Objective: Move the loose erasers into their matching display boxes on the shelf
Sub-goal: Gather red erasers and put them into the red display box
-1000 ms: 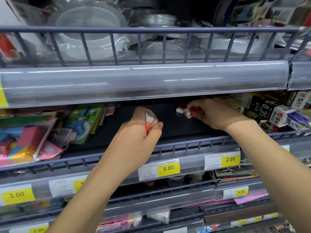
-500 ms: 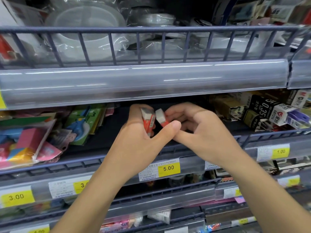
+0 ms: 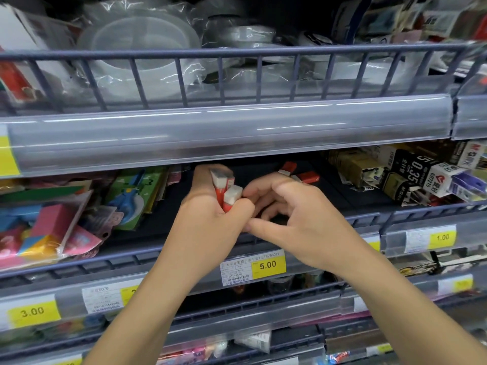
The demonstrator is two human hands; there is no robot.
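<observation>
So my left hand (image 3: pixel 208 222) is clamped on two red-sleeved erasers (image 3: pixel 225 189), stacking them up to box together; right hand (image 3: pixel 292 219), loosely curled and empty, just steadies them.

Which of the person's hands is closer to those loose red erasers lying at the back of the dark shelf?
The right hand. Its knuckles sit just in front of the loose erasers, while the left hand is farther left, gripping two other erasers.

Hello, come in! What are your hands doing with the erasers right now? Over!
Left hand grips two red erasers. Right hand beside it, fingers curled, grip unclear. Two loose erasers on the shelf behind. Nothing blocking.
</observation>
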